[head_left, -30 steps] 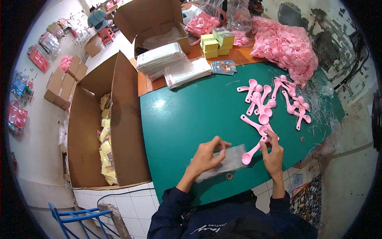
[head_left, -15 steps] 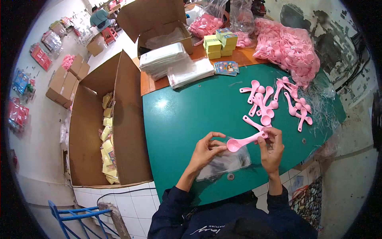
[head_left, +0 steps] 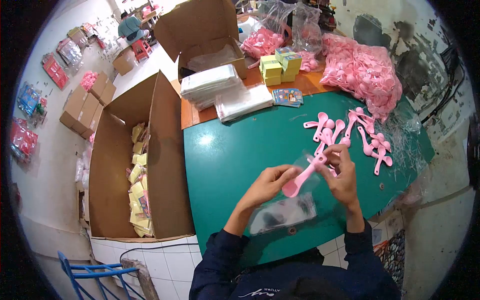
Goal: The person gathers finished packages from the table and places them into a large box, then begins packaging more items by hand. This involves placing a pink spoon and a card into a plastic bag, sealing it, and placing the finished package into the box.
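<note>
A pink measuring spoon [head_left: 298, 183] is held slantwise over the green table, its bowl toward my left hand and its holed handle end at my right hand. My right hand [head_left: 343, 175] pinches that handle end. My left hand [head_left: 270, 186] is closed beside the bowl, thumb against fingers, on a see-through plastic bag [head_left: 303, 161] that shows faintly around the spoon. Below the hands, a small stack of transparent bags [head_left: 284, 215] lies flat on the table. Just beyond my right hand, several loose pink spoons [head_left: 326, 135] lie in a scattered group.
A tall cardboard box [head_left: 170, 165] with yellow-carded packs [head_left: 139, 197] stands left of the green table [head_left: 225, 160]. Along the back are stacked plastic sleeves [head_left: 210, 85], yellow card blocks [head_left: 272, 69] and a big bag of pink spoons [head_left: 360, 70]. A person [head_left: 131, 27] sits far behind.
The spoon has tilted more steeply, its handle end raised. My left hand has closed from spread fingers, and see-through plastic now shows around the spoon. The camera view shifted slightly.
</note>
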{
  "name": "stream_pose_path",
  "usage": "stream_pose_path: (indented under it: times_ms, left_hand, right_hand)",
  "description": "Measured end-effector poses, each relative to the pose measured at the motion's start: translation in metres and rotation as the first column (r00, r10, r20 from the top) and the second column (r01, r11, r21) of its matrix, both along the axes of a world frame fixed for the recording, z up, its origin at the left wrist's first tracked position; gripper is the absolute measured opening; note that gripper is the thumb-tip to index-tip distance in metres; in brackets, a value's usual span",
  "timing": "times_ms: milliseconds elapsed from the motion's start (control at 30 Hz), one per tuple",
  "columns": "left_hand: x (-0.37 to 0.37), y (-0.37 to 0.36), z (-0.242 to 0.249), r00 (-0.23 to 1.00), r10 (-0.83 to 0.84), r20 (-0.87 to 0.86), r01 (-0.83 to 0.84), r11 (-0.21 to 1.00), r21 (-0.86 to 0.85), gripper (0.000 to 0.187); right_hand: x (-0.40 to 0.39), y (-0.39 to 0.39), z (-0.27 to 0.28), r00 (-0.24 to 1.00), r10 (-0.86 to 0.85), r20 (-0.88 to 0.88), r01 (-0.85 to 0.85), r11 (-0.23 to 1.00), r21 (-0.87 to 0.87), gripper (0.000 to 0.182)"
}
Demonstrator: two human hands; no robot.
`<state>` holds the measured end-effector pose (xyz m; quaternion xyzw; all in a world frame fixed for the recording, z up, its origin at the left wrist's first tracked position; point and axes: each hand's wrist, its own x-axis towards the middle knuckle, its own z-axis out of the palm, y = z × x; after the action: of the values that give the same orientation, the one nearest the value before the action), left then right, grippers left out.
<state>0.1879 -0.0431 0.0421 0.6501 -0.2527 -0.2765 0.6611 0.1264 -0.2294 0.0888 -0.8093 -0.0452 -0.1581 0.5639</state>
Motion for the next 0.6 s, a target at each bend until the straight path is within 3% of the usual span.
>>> stream_pose_path:
  times_ms: [33, 67, 100, 133, 200, 233, 267, 300, 333, 367, 433, 533, 600]
  left_hand:
    - [0.005, 0.006, 0.009, 0.995, -0.085, -0.052, 0.089, 0.993, 0.083, 0.033]
    - [0.007, 0.005, 0.014, 0.994, -0.066, -0.086, 0.065, 0.998, -0.011, 0.033]
    - [0.009, 0.006, 0.017, 0.991, -0.05, -0.122, 0.037, 0.994, -0.103, 0.033]
    - [0.013, 0.007, 0.018, 0.987, -0.036, -0.159, 0.004, 0.981, -0.195, 0.034]
    - [0.019, 0.009, 0.019, 0.984, 0.048, -0.171, -0.086, 0.972, -0.219, 0.035]
    - [0.022, 0.012, 0.019, 0.98, 0.09, -0.178, -0.13, 0.965, -0.228, 0.036]
    - [0.024, 0.015, 0.023, 0.978, 0.102, -0.182, -0.146, 0.957, -0.25, 0.036]
    - [0.025, 0.02, 0.029, 0.975, 0.116, -0.187, -0.165, 0.948, -0.272, 0.037]
    - [0.026, 0.025, 0.033, 0.973, 0.131, -0.191, -0.183, 0.938, -0.293, 0.037]
    - [0.027, 0.029, 0.033, 0.976, 0.129, -0.178, -0.18, 0.933, -0.313, 0.037]
    - [0.029, 0.038, 0.033, 0.982, 0.122, -0.142, -0.165, 0.922, -0.351, 0.038]
    - [0.03, 0.048, 0.038, 0.981, 0.163, -0.109, -0.19, 0.925, -0.33, 0.038]
    - [0.03, 0.053, 0.036, 0.978, 0.164, -0.131, -0.201, 0.911, -0.361, 0.038]
  right_hand:
    - [0.005, -0.002, 0.003, 1.0, -0.003, 0.03, 0.004, 0.999, -0.038, 0.029]
    - [0.011, -0.003, 0.007, 0.998, -0.005, 0.062, 0.01, 0.997, -0.076, 0.028]
    - [0.016, -0.006, 0.011, 0.998, 0.055, -0.019, -0.057, 0.99, -0.13, 0.021]
    - [0.024, -0.006, 0.013, 0.979, 0.2, 0.027, -0.194, 0.97, -0.146, 0.019]
    - [0.05, -0.005, 0.013, 0.869, 0.484, 0.101, -0.46, 0.866, -0.194, 0.023]
    - [0.074, -0.009, 0.01, 0.818, 0.545, 0.182, -0.495, 0.83, -0.258, 0.056]
    - [0.1, -0.012, 0.002, 0.874, 0.433, 0.218, -0.447, 0.895, 0.013, 0.051]
    - [0.129, -0.02, 0.0, 0.959, 0.253, 0.129, -0.27, 0.952, 0.142, 0.032]
    - [0.171, -0.034, -0.017, 0.992, 0.037, 0.123, -0.025, 0.995, -0.101, 0.032]
    - [0.213, -0.048, -0.039, 0.969, -0.177, 0.175, 0.227, 0.918, -0.327, 0.033]
    - [0.272, -0.071, -0.077, 0.95, -0.3, -0.085, 0.198, 0.792, -0.577, 0.04]
    - [0.299, -0.067, -0.145, 0.795, -0.58, 0.178, 0.485, 0.432, -0.761, 0.047]
    - [0.293, -0.057, -0.146, 0.811, -0.563, 0.155, 0.531, 0.601, -0.597, 0.046]
